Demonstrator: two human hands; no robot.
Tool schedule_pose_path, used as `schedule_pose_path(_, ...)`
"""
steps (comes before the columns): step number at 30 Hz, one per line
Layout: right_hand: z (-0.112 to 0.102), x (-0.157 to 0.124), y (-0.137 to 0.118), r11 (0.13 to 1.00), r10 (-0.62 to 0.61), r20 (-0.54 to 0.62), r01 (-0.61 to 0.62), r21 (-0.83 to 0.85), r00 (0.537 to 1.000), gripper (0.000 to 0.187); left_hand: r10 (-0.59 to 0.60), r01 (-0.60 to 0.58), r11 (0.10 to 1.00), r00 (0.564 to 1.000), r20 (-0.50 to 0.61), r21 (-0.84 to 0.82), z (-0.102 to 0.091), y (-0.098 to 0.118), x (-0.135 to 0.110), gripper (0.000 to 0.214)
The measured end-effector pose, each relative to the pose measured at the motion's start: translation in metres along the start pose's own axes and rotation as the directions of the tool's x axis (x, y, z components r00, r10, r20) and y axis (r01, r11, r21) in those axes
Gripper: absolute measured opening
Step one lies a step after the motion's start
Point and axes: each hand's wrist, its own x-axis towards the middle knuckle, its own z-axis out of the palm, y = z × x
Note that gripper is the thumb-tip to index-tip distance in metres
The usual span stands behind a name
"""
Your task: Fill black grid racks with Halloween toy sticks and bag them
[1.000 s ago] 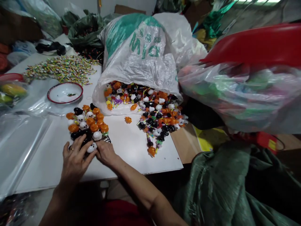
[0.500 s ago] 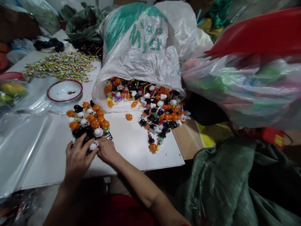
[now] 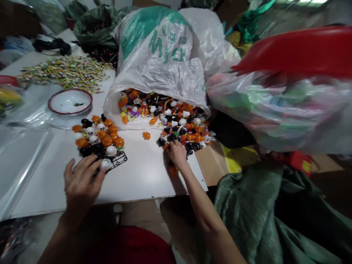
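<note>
A black grid rack [image 3: 117, 159] on the white board [image 3: 143, 168] carries a cluster of orange, white and black toy heads [image 3: 98, 138]. My left hand [image 3: 81, 181] rests at the rack's near edge, fingers spread over it, one fingertip against a white toy. My right hand [image 3: 176, 153] is at the near edge of a loose toy pile [image 3: 184, 132] that spills from a big white and green sack [image 3: 162, 62]. Its fingers are curled down into the toys, and what they hold is hidden. A single orange toy [image 3: 146, 135] lies between rack and pile.
A white bowl with a red rim [image 3: 70, 102] stands at the left on clear plastic sheets [image 3: 19, 154]. Behind it lies a heap of small coloured sticks [image 3: 66, 73]. A red tub [image 3: 297, 51] over filled clear bags [image 3: 277, 110] crowds the right; a green sack [image 3: 275, 212] lies below.
My right hand left the rack and moved right to the loose pile by the sack. My left hand stays at the rack. The camera shifted slightly.
</note>
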Motion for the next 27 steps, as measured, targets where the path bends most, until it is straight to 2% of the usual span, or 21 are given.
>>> schedule_pose_path(2, 0.004, 0.010, -0.012, 0.998, -0.058, -0.011, 0.058, -0.010, 0.998, 0.023, 0.011, -0.011, 1.000, 1.000, 0.016, -0.002, -0.002, 0.002, 0.006, 0.020)
schedule_pose_path(3, 0.006, 0.011, -0.022, 0.995, -0.087, -0.029, 0.088, 0.040, 0.996, 0.023, -0.011, 0.011, 1.000, 1.000, 0.029, 0.001, -0.003, 0.001, 0.010, 0.018)
schedule_pose_path(5, 0.009, 0.006, -0.047, 0.955, -0.145, -0.083, 0.162, 0.250, 0.986, 0.023, -0.098, 0.097, 0.995, 0.994, 0.044, 0.007, -0.004, -0.002, 0.016, 0.018)
schedule_pose_path(6, 0.011, 0.000, -0.061, 0.895, -0.180, -0.113, 0.211, 0.394, 0.977, 0.025, -0.143, 0.143, 0.990, 0.988, 0.053, 0.005, -0.004, -0.004, 0.019, 0.019)
schedule_pose_path(8, 0.019, -0.017, -0.092, 0.678, -0.263, -0.155, 0.297, 0.672, 0.952, 0.027, -0.188, 0.188, 0.982, 0.977, 0.098, 0.006, -0.003, -0.005, 0.024, 0.023)
schedule_pose_path(10, 0.035, -0.035, -0.123, 0.441, -0.348, -0.137, 0.291, 0.849, 0.927, 0.025, -0.143, 0.143, 0.990, 0.976, 0.164, 0.014, 0.001, -0.002, 0.026, 0.025)
schedule_pose_path(11, 0.045, -0.042, -0.136, 0.360, -0.366, -0.110, 0.250, 0.899, 0.924, 0.023, -0.103, 0.101, 0.995, 0.974, 0.201, 0.018, 0.003, 0.001, 0.026, 0.026)
schedule_pose_path(12, 0.056, -0.047, -0.148, 0.307, -0.360, -0.076, 0.195, 0.931, 0.930, 0.022, -0.064, 0.060, 0.998, 0.971, 0.232, 0.022, 0.005, 0.004, 0.026, 0.028)
schedule_pose_path(14, 0.074, -0.051, -0.164, 0.255, -0.309, -0.025, 0.108, 0.961, 0.951, 0.022, -0.004, -0.002, 1.000, 0.964, 0.267, 0.023, 0.009, 0.012, 0.026, 0.032)
schedule_pose_path(16, 0.084, -0.049, -0.171, 0.238, -0.291, -0.051, 0.124, 0.963, 0.955, 0.021, 0.021, -0.028, 0.999, 0.959, 0.283, 0.020, 0.012, 0.018, 0.027, 0.040)
schedule_pose_path(18, 0.086, -0.047, -0.171, 0.260, -0.356, -0.132, 0.234, 0.937, 0.925, 0.021, 0.016, -0.027, 0.999, 0.956, 0.294, 0.036, 0.017, 0.024, 0.028, 0.046)
schedule_pose_path(21, 0.081, -0.047, -0.172, 0.362, -0.440, -0.207, 0.384, 0.849, 0.874, 0.026, 0.010, -0.040, 0.996, 0.939, 0.344, 0.080, 0.027, 0.028, 0.030, 0.039)
schedule_pose_path(24, 0.075, -0.050, -0.181, 0.460, -0.444, -0.199, 0.412, 0.787, 0.874, 0.028, 0.036, -0.069, 0.995, 0.918, 0.395, 0.071, 0.038, 0.022, 0.028, 0.026)
schedule_pose_path(27, 0.068, -0.051, -0.191, 0.556, -0.447, -0.171, 0.422, 0.716, 0.878, 0.030, -0.003, -0.038, 0.995, 0.921, 0.389, 0.097, 0.043, 0.009, 0.029, 0.027)
